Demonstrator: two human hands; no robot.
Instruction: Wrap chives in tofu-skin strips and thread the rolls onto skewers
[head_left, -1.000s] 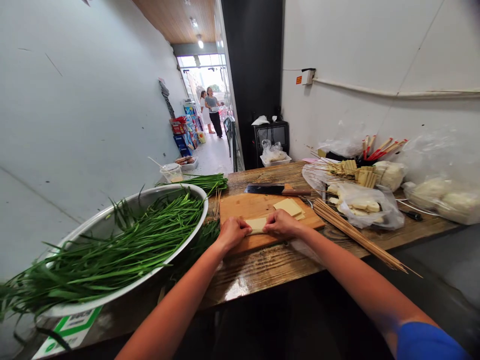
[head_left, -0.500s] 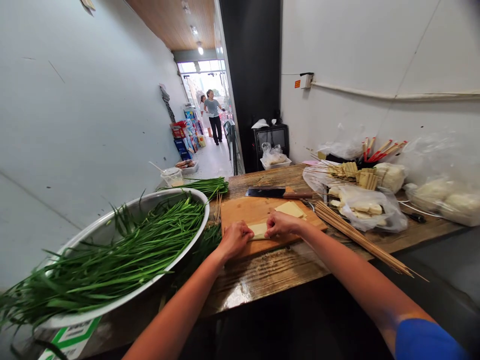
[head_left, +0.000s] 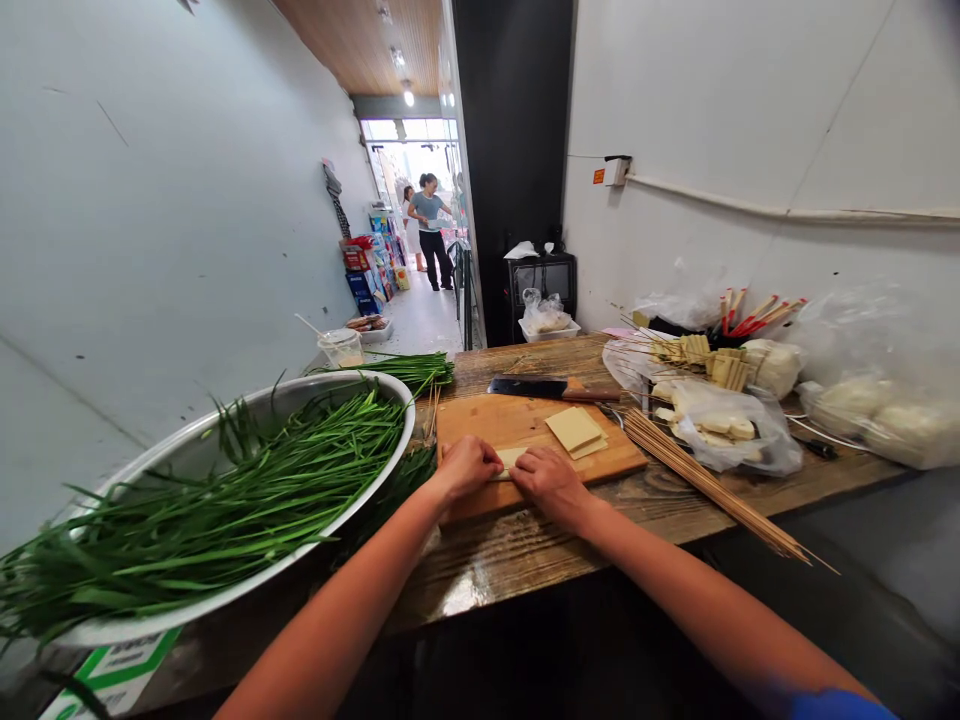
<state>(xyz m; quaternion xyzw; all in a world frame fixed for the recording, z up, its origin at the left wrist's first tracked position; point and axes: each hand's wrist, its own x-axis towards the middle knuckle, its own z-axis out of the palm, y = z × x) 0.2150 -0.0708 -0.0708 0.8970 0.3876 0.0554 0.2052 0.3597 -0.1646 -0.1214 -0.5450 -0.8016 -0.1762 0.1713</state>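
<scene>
My left hand (head_left: pixel 466 468) pinches the left end of a thin, pale-yellow sheet (head_left: pixel 513 458); my right hand (head_left: pixel 551 485) lays bent fingers over its right end, whether pinching I cannot tell. Its long axis runs crosswise, from hand to hand, on the brown wooden cutting board (head_left: pixel 487 420) beneath. Just beyond my right hand lie pale-yellow square sheets (head_left: pixel 574 431); farther out, a dark-bladed, wooden-handled cleaver (head_left: pixel 534 387); left of both hands, a round metal basin (head_left: pixel 412 408).

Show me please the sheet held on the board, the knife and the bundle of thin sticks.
Held sheet (head_left: pixel 513 457): head view, on its uncovered upper part.
Knife (head_left: pixel 555 388): head view, on the dark blade near its handle.
Bundle of thin sticks (head_left: pixel 705 479): head view, about halfway along.
</scene>
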